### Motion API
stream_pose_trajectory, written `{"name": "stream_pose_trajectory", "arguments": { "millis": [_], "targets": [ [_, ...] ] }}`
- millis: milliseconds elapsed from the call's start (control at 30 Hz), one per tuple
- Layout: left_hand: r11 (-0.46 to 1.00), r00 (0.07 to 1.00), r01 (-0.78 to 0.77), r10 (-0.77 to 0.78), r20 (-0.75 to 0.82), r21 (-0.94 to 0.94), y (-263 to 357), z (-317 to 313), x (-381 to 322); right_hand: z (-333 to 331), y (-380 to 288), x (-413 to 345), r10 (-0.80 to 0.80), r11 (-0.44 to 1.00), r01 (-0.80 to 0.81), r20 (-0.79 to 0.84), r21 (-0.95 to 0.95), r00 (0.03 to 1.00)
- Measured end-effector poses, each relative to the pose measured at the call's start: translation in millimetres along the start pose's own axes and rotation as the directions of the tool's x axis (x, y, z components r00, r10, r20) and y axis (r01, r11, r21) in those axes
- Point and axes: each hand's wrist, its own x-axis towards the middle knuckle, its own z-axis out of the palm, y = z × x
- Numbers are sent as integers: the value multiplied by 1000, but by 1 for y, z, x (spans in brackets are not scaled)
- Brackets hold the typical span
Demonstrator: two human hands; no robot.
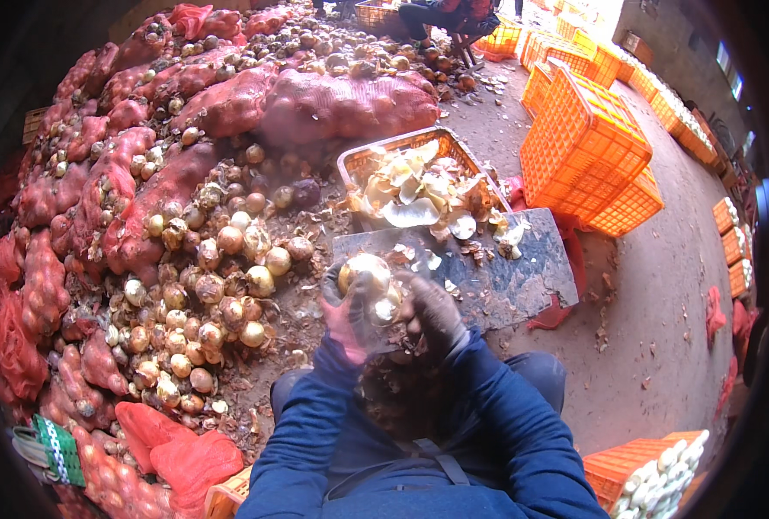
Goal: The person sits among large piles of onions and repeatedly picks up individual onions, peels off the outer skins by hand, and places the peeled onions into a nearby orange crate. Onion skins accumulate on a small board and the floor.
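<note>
My left hand (345,321), in a pink and grey work glove, grips a large yellow onion (368,271) over the near edge of a worn dark board (521,276). Pale, bare flesh (383,310) shows at the onion's lower side. Close by on the right is my right hand (438,314), in a dark, dirty glove, with its fingers curled towards the onion. Whether those fingers hold a small tool or a piece of skin is hidden. Scraps of onion skin (433,261) lie on the board. Beyond it stands a crate (394,138) heaped with pale peelings (414,185).
Loose onions (209,289) and red mesh sacks (352,104) cover the floor to the left. Stacked orange plastic crates (582,146) stand at right, past the board. A crate of peeled white onions (660,477) is at lower right. Another person (446,16) sits at the far end.
</note>
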Motion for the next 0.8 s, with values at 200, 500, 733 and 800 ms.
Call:
{"name": "stream_pose_trajectory", "arguments": {
  "millis": [200,500,733,800],
  "targets": [
    [994,994,55,-63,87,91,-5,0,0,-16,8,12,-396,827,408,112,-388,911],
    [949,982,35,-90,163,313,-1,1,-2,-23,20,11,-410,725,372,72,-580,909],
    [911,922,344,-374,103,226,-2,8,-5,-27,38,18,-467,752,348,-79,-560,881],
    [907,934,323,-352,64,270,-1,10,-7,-27,42,18,-425,760,297,-97,-578,900]
  ]
}}
